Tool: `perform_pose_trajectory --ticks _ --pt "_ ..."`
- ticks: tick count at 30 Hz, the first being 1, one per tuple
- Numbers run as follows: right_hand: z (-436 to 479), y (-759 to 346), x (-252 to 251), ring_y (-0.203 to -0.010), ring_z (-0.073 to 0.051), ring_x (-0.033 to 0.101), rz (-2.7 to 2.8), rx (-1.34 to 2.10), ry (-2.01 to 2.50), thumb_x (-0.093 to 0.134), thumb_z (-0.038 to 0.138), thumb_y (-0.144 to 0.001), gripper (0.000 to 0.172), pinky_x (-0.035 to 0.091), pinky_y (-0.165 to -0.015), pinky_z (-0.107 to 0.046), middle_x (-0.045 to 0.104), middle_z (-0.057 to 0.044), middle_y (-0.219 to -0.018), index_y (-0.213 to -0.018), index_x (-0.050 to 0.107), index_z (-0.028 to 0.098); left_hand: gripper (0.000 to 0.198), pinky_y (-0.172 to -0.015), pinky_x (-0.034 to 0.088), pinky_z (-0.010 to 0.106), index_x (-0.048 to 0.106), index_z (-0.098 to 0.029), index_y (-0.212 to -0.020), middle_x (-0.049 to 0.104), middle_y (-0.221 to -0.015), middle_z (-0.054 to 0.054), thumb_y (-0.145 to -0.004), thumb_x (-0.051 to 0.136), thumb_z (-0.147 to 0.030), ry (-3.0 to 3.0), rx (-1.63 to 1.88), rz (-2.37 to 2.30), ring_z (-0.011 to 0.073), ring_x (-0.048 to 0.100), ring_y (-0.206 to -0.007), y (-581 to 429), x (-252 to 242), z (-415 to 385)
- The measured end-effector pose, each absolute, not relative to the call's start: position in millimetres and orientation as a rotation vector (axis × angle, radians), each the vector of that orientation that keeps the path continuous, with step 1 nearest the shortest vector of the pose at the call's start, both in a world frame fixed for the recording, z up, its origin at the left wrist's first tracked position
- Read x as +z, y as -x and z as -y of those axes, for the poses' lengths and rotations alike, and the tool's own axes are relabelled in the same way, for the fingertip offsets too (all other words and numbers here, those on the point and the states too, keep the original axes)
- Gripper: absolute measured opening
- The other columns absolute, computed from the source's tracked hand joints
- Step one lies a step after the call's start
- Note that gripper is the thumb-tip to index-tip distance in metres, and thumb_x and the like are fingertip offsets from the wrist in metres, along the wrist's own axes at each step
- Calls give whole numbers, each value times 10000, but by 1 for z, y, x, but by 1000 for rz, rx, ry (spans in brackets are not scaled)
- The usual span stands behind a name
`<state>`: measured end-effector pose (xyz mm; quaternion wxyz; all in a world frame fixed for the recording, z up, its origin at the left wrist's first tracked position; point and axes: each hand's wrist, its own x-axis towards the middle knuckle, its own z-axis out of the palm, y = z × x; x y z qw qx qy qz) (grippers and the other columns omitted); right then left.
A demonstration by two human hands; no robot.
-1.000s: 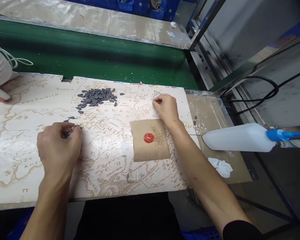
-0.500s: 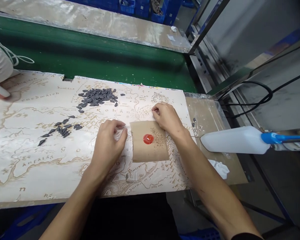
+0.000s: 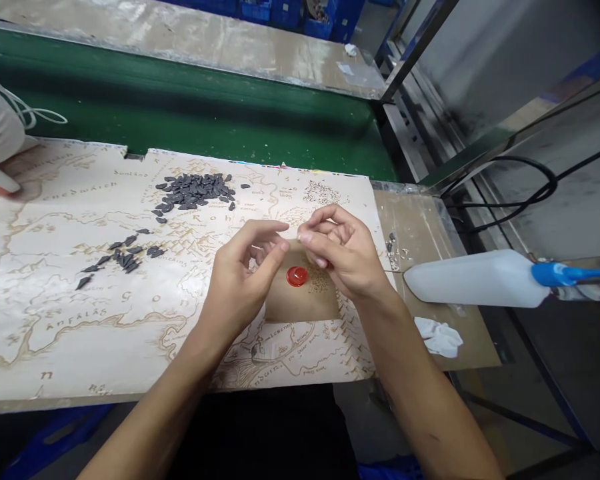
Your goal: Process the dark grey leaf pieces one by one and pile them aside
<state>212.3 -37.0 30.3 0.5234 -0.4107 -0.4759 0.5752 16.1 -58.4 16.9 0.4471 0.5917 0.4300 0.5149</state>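
Observation:
My left hand and my right hand hang close together above a square of kraft paper, their fingertips nearly meeting. A round red seal sits on the paper, just below my fingers. My left hand's fingers are curved apart with nothing visible in them. My right hand's fingers curl inward, and I cannot tell whether they pinch something small. Dark grey leaf-shaped pieces lie in a heap and a looser scatter to the left, on a map-printed sheet.
A white plastic bottle with a blue end lies at the right, near a crumpled white tissue. Behind the sheet runs a green belt. Black cables hang at the right.
My left hand has moved right from the dark scatter, leaving those pieces on the map, to above the paper. My right hand has lifted off the map and curled inward.

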Motion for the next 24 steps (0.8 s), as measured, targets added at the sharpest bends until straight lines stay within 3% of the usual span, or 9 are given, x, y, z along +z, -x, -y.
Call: perform_pose_trajectory --ticks 4,9,16,24 --pt "48 -212 37 -500 -58 433 1098 1482 967 1074 364 -799 473 368 -482 -249 721 55 -782 -954 643 248 164 -839 564 381 851 -273 -1154 823 -1105 44 -1066 756 -173 -1583 1292 -1001 224 742 -1017 -23 26 59" --pt "54 -215 35 -517 -61 443 1100 1459 1006 1062 417 -830 475 384 -493 -250 734 44 -793 -965 640 244 145 -785 534 365 845 -259 -1070 795 -995 27 -1014 790 -137 -1594 1271 -979 194 688 -891 -22 26 58" --pt "61 -212 33 -541 -75 494 1122 1376 1109 1050 448 -838 453 458 -500 -271 788 5 -926 -964 660 253 59 -789 565 384 792 -252 -960 785 -962 43 -1012 816 -264 -1501 1193 -1056 216 688 -868 -22 19 62" --pt "61 -211 33 -557 -81 558 1160 1368 1113 1064 371 -813 419 521 -512 -254 772 19 -880 -944 687 244 60 -801 569 387 823 -255 -983 791 -963 47 -1025 827 -297 -1481 1156 -1048 221 690 -871 -15 16 64"
